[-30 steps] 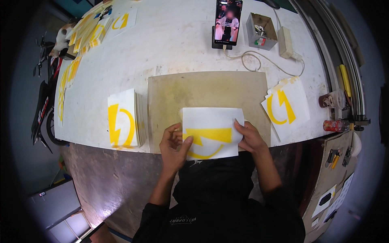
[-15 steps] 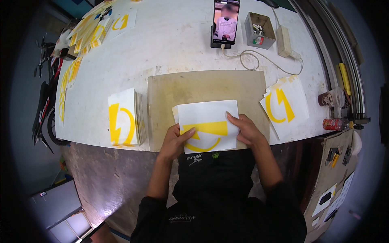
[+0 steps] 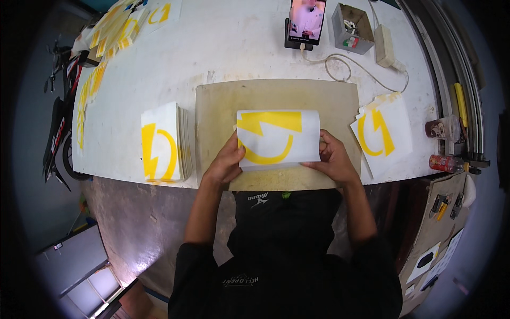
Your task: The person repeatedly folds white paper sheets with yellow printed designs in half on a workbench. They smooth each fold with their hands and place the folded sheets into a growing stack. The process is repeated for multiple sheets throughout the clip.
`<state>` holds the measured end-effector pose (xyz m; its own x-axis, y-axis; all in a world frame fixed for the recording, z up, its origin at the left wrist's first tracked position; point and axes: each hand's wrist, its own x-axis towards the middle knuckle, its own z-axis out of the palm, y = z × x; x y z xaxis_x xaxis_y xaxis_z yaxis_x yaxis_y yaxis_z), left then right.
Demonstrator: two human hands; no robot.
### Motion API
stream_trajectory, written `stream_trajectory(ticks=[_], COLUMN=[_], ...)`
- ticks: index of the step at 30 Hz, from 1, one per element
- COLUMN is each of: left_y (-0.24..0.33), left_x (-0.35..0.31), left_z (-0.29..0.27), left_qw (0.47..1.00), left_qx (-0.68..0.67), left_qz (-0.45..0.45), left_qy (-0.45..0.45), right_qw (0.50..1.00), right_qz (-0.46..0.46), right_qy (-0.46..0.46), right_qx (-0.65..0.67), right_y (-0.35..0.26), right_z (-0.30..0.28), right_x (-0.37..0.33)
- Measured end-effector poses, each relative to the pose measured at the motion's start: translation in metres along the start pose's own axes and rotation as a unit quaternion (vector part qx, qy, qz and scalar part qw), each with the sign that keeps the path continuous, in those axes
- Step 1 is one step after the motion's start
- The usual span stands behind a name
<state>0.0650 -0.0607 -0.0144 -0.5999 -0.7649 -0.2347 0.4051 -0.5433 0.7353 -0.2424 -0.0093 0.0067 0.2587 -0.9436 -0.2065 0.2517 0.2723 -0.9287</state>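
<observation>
A white paper sheet with a yellow printed design [image 3: 307, 135] is held between my two hands over a beige board [image 3: 212, 101]. Its far edge looks curled or folded over. My left hand [image 3: 227, 159] grips the left edge, thumb on top. At the lower right corner, my right hand [image 3: 337, 161] pinches the sheet with the thumb at the near edge and bent fingers beside it. To the left of the board stands a neat stack of similar printed sheets [image 3: 159, 119]. A fanned, looser pile of printed sheets [image 3: 401, 125] lies to the right.
At the back are a phone [image 3: 307, 21] on a stand, a grey box of small items [image 3: 353, 32] and a power strip [image 3: 383, 47] with a looping cable. A cup [image 3: 443, 128] and a red-labelled bottle [image 3: 445, 162] sit near the right edge. More printed sheets [image 3: 125, 32] cover the far left.
The sheet has moved away from the table's near edge, farther onto the board. My right hand has shifted from its upper right side to the lower right corner. The view has shifted slightly.
</observation>
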Motion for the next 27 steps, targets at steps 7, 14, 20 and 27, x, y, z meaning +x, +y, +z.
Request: stream_trajectory(ticks=[7,14,20,27], left_y=[-0.001,0.009,0.007,0.004], left_x=[-0.008,-0.006,-0.008,-0.004], left_z=[0.028,0.018,0.029,0.021], left_qw=[0.954,0.982,0.983,0.977], left_qx=[0.279,0.086,0.016,0.109], left_qz=[0.028,-0.040,-0.013,0.028], left_qy=[0.107,0.164,0.182,0.180], right_qw=[0.990,0.994,0.993,0.989], right_qz=[-0.041,0.015,0.015,-0.078], right_qy=[0.123,0.067,0.104,0.111], right_qx=[-0.063,-0.082,-0.045,-0.058], right_y=[0.014,-0.013,0.036,0.005], right_z=[0.009,0.006,-0.023,0.018], right_x=[0.006,0.004,0.000,-0.004])
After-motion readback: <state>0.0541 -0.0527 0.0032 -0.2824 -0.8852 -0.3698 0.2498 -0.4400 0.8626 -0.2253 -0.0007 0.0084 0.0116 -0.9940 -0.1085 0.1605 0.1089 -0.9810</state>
